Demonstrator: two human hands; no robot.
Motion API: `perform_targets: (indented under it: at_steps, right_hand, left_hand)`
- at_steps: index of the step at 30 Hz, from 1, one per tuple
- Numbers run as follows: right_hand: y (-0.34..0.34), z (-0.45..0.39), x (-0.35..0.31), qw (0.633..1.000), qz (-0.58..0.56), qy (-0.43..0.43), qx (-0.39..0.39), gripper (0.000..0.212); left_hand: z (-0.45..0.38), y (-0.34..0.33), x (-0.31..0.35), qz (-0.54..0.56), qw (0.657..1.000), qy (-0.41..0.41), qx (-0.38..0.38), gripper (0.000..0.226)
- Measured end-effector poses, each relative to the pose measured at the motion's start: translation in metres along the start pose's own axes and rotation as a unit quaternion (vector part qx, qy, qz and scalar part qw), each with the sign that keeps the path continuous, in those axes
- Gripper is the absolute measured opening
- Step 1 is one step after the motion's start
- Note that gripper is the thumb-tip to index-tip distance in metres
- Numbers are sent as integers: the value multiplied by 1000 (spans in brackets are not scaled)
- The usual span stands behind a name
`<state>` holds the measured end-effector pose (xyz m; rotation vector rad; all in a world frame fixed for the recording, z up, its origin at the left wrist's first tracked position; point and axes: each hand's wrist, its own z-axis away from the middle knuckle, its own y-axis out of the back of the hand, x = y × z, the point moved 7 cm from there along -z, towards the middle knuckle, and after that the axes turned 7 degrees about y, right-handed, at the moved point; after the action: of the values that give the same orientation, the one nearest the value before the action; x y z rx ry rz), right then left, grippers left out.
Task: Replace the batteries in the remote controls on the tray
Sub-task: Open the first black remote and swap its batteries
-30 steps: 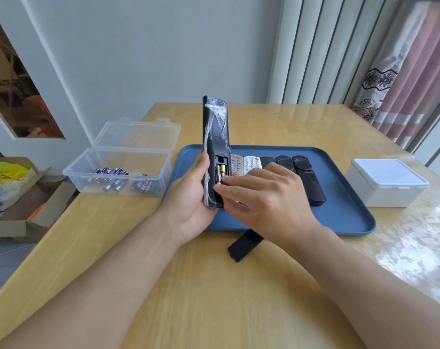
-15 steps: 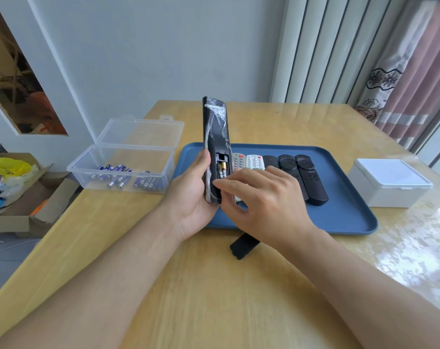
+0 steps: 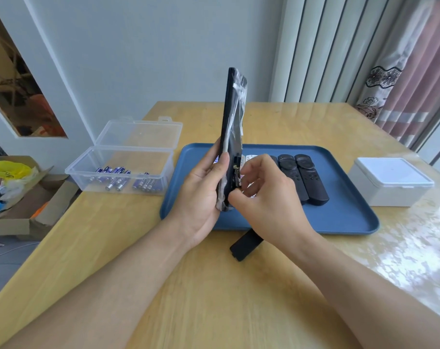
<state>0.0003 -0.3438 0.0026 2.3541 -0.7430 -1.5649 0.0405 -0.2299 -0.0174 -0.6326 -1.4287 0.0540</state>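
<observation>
Left hand (image 3: pixel 204 187) clamps the black remote (image 3: pixel 232 137) upright; right hand (image 3: pixel 266 197) pinches its battery (image 3: pixel 236 176).
Glossy wooden worktop (image 3: pixel 214 298) below them, blue tray (image 3: pixel 339 217) just beyond, curtains (image 3: pixel 400 71) far right.

A closed white box (image 3: pixel 390 181) stands near the right edge of the wooden table (image 3: pixel 214 298). On the floor, beyond the table's left edge, is an open cardboard box (image 3: pixel 25 210) with a yellow bag (image 3: pixel 8 170) in it. Behind the table's far right corner hang white vertical blinds (image 3: pixel 327 46) and a pink curtain (image 3: pixel 402 79) with a flower pattern.
</observation>
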Motion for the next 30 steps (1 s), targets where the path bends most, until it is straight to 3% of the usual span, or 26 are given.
perform_targets:
  at_steps: [4,6,9,10,15,20,30]
  right_hand:
    - [13,-3,4,1000,-16,-6,9,40]
    - [19,-7,8,993,-110,-42,25,34]
    - [12,-7,20,921,-350,-168,30,24]
    - [10,-6,22,903,-381,-198,20,24]
    - [2,-3,21,945,-255,-195,-64,17]
    - [1,1,18,958,-245,-151,-6,13]
    - [-12,7,16,891,-385,-239,-21,14]
  left_hand:
    - [0,9,2,41,998,4,43,35]
    - [-1,14,4,65,996,9,66,34]
    - [0,18,5,35,996,17,85,33]
    - [0,18,4,24,996,16,85,33]
    - [3,5,1,-23,998,6,51,38]
    - [5,-5,-4,-30,1000,-2,8,41]
    - [9,-11,0,-48,998,-50,-6,49]
